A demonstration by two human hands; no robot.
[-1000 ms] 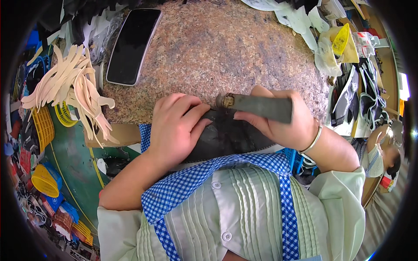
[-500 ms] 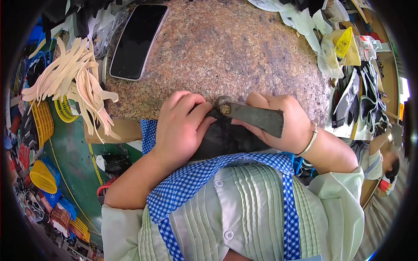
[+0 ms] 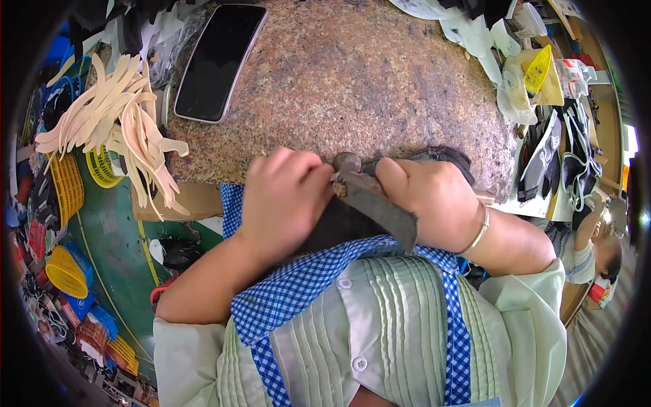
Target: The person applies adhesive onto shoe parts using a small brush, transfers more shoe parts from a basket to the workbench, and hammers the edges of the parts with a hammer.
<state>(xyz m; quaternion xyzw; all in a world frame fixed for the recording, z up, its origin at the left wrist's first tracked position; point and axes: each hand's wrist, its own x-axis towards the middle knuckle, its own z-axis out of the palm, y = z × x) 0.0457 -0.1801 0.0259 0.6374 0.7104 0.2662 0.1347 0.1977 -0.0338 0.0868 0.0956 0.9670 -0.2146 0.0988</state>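
Observation:
My right hand (image 3: pixel 434 203) is wrapped round a hammer (image 3: pixel 380 210) with a round face and a long, flat, worn metal blade on its head. Its handle is mostly hidden in my palm. Beneath the hammer lies a black sheet-like piece (image 3: pixel 339 227) along the near edge of the stone slab. My left hand (image 3: pixel 281 197), slightly blurred, is closed at that piece's left part, its fingertips close beside the hammer's head; just what they grip is partly hidden. More black material (image 3: pixel 447 156) shows beyond my right knuckles, on the slab.
A speckled stone slab (image 3: pixel 339 88) forms the work surface. On it, at the far left, rests a dark phone (image 3: pixel 220 64). Pale beige strips (image 3: pixel 115 129) hang in a bundle at left. Black shoe parts (image 3: pixel 542 149) hang at right, where another person (image 3: pixel 586 247) sits beyond.
The hammer has turned, its blade now slanting down toward my apron. Black material has come into view beyond my right hand. My left fingers have drawn together beside the hammer's head.

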